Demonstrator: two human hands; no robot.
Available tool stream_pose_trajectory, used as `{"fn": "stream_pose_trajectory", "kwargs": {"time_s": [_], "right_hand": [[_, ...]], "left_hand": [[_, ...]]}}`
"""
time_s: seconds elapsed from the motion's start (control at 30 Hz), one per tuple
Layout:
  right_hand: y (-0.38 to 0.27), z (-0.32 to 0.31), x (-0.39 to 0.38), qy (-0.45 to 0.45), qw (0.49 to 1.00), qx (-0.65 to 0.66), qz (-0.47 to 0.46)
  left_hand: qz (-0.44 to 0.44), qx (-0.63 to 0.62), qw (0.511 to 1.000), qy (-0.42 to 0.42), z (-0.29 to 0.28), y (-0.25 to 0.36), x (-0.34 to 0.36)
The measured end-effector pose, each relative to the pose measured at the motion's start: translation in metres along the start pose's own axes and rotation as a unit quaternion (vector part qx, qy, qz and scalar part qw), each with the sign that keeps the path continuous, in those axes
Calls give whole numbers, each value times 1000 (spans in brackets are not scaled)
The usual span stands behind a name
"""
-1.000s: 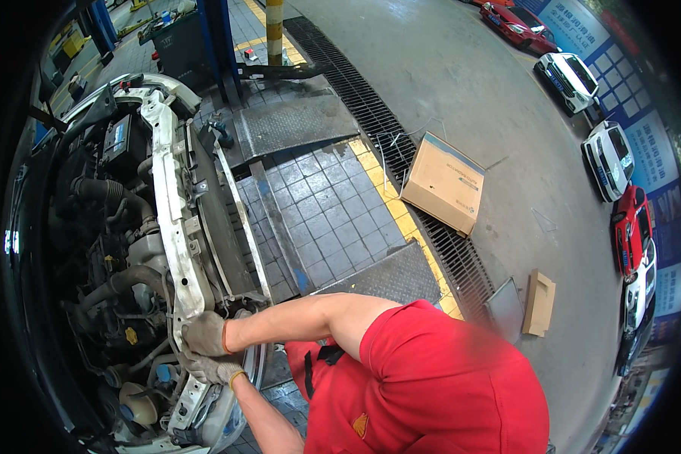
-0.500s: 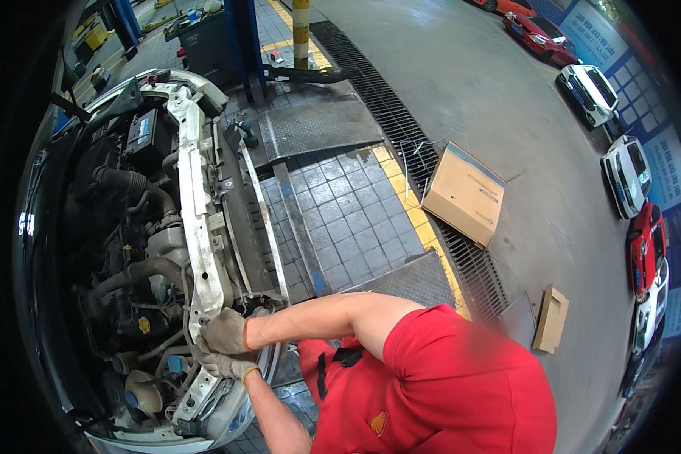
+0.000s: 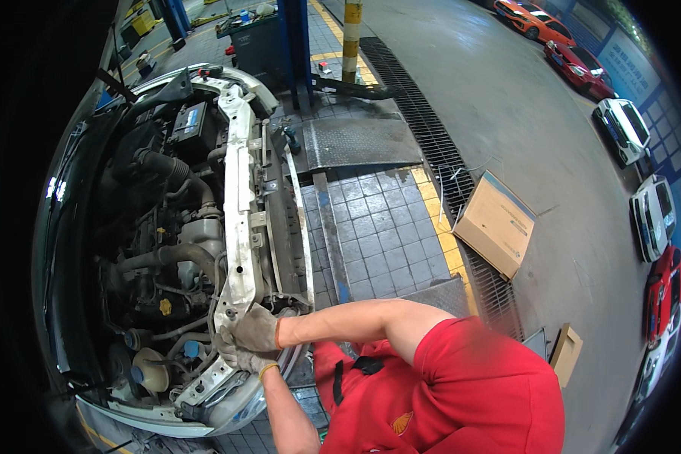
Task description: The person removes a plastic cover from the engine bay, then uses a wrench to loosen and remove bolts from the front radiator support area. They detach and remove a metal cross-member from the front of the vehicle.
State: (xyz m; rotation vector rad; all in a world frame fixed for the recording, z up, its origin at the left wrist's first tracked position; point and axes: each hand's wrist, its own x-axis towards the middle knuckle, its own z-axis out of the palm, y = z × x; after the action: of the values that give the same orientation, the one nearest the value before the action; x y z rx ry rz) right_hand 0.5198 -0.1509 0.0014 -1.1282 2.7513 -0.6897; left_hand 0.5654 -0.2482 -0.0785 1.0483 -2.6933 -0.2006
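My right hand [image 3: 256, 330], in a grey work glove with an orange cuff, lies over the lower end of the car's white front crossmember [image 3: 240, 261]. Just below it, my left hand [image 3: 242, 356], gloved with a yellow cuff, presses against the same part, its fingers bent over the edge. Both hands are closed and close together, touching or nearly so. Whatever lies within the fingers is hidden by the gloves. Beside them is the open engine bay, with a tan fluid reservoir [image 3: 153, 371], a blue cap [image 3: 194, 349] and a yellow cap [image 3: 166, 306]. The headlamp [image 3: 251, 395] sits below my left wrist.
A battery [image 3: 193, 125] stands in the far part of the bay. Beyond the bumper bar are a metal ramp plate [image 3: 363, 142], a floor grate [image 3: 416, 102] and a cardboard box [image 3: 498, 225]. A blue lift post [image 3: 295, 53] rises behind. Parked cars [image 3: 653, 216] line the right.
The whole view has shifted, so the car and floor appear further right. Both hands stay at the same place on the crossmember, with little visible change in their grip.
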Motion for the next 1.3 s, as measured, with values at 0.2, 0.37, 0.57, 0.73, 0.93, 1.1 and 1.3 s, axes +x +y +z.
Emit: {"fn": "stream_pose_trajectory", "kwargs": {"time_s": [0.2,0.37,0.57,0.73,0.93,1.1,1.3], "right_hand": [[10,-17,-5,-39,999,-2,-16],[38,-32,18,-15,970,137,200],[-11,-27,-16,-43,995,83,13],[15,-46,-2,-134,990,14,41],[19,-43,1,-38,982,123,141],[-8,-38,-23,-96,995,8,0],[37,-45,16,62,995,32,68]], "left_hand": [[198,-29,966,161,-20,-5,-7],[114,51,990,61,-36,7,-8],[209,69,974,46,-15,-16,-4],[158,-9,980,118,-24,-3,-9],[127,26,987,94,-28,4,-6],[154,16,974,165,-17,-3,-1],[120,11,988,100,-32,9,-12]]}}
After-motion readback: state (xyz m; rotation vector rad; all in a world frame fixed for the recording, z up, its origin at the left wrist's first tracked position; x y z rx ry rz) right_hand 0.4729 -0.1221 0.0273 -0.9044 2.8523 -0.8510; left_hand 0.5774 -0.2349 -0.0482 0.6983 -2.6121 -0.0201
